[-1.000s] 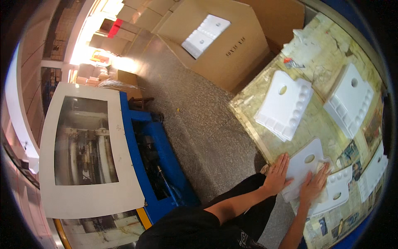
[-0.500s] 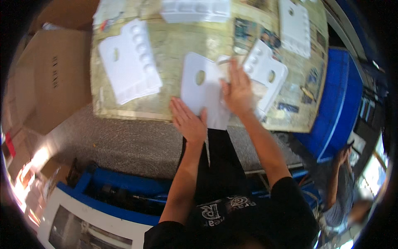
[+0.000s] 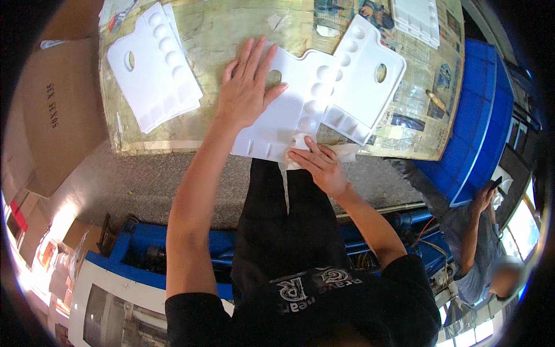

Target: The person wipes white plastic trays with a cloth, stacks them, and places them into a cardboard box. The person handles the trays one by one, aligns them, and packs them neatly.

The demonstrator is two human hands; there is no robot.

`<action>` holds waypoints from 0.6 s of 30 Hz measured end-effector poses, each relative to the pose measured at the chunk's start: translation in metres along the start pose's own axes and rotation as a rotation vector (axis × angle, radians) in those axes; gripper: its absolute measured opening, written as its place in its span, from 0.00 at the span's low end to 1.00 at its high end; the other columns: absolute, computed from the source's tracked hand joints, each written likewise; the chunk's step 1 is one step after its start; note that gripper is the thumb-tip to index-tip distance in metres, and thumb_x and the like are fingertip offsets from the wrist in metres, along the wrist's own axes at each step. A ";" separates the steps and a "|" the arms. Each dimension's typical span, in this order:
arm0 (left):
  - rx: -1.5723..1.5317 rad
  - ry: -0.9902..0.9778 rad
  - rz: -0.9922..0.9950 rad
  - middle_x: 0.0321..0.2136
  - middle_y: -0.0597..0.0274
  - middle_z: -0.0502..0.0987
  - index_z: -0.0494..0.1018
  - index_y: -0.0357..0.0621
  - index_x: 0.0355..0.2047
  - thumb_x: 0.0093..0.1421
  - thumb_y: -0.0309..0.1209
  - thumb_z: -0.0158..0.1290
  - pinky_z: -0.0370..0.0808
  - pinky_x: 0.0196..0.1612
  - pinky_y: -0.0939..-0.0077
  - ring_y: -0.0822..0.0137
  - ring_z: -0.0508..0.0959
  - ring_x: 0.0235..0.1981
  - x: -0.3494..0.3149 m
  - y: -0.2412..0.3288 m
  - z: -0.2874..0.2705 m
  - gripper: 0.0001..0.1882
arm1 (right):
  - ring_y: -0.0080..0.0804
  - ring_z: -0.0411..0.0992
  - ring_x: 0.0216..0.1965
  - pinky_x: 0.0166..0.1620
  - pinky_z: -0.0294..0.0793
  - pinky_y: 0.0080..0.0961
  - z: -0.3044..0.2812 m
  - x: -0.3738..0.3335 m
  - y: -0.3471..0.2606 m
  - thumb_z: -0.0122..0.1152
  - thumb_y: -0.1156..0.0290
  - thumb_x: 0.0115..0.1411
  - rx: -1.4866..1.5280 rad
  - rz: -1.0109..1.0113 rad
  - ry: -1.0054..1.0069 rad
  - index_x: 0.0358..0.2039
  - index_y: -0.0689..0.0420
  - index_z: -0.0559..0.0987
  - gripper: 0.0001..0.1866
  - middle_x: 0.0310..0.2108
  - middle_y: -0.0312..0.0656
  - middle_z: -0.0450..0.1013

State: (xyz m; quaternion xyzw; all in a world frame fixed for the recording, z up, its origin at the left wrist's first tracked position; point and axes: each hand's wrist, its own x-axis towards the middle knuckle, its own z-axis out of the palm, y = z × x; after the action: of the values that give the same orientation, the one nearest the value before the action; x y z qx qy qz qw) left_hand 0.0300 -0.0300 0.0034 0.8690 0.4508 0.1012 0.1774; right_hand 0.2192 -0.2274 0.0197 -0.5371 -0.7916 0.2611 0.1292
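A white plastic paint palette (image 3: 289, 72) with round wells and square compartments lies at the near edge of the table, its wells facing up. Flat across its left side rests my left hand (image 3: 245, 92), fingers apart, next to the thumb hole. My right hand (image 3: 325, 169) presses a cream cloth (image 3: 347, 152) onto the near right corner of this palette, with the cloth bunched under the fingers. Touching or slightly overlapping on the right is a second palette (image 3: 367, 87), also wells up.
Stacked palettes (image 3: 153, 69) lie at the table's left, and more palettes (image 3: 417, 20) sit at the far right. A paper-covered table (image 3: 231, 20) bears a small brass-coloured object (image 3: 436, 101). Cardboard boxes (image 3: 58, 115) stand left, a blue bin (image 3: 480, 121) right. Another person (image 3: 474, 243) is at the lower right.
The palette under my hands now shows wells instead of a smooth face. My left hand moved up onto it; my right hand came down to its near corner with the cloth.
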 end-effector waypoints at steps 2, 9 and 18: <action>0.045 -0.023 -0.010 0.67 0.61 0.48 0.50 0.51 0.66 0.62 0.57 0.40 0.50 0.63 0.60 0.61 0.47 0.68 0.001 -0.002 0.005 0.38 | 0.28 0.57 0.64 0.57 0.65 0.30 -0.003 0.001 -0.005 0.53 0.79 0.55 -0.031 -0.032 0.002 0.55 0.44 0.73 0.26 0.57 0.27 0.68; 0.023 0.032 -0.018 0.67 0.61 0.48 0.49 0.45 0.66 0.63 0.54 0.40 0.51 0.63 0.62 0.63 0.49 0.68 0.001 0.000 0.007 0.38 | 0.28 0.58 0.64 0.59 0.62 0.27 0.009 0.055 -0.049 0.58 0.71 0.53 -0.047 0.015 0.048 0.55 0.51 0.72 0.26 0.58 0.29 0.66; 0.048 -0.015 -0.034 0.68 0.64 0.48 0.47 0.45 0.67 0.67 0.41 0.38 0.51 0.63 0.63 0.66 0.49 0.68 0.001 -0.001 0.003 0.31 | 0.19 0.58 0.63 0.61 0.60 0.24 -0.007 0.031 -0.011 0.53 0.71 0.54 -0.097 -0.142 -0.123 0.58 0.42 0.69 0.28 0.60 0.26 0.64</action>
State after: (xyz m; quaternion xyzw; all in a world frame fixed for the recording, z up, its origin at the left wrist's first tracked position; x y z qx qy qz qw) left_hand 0.0307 -0.0290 0.0006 0.8660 0.4664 0.0806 0.1615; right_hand 0.2017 -0.1999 0.0292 -0.4682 -0.8458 0.2451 0.0726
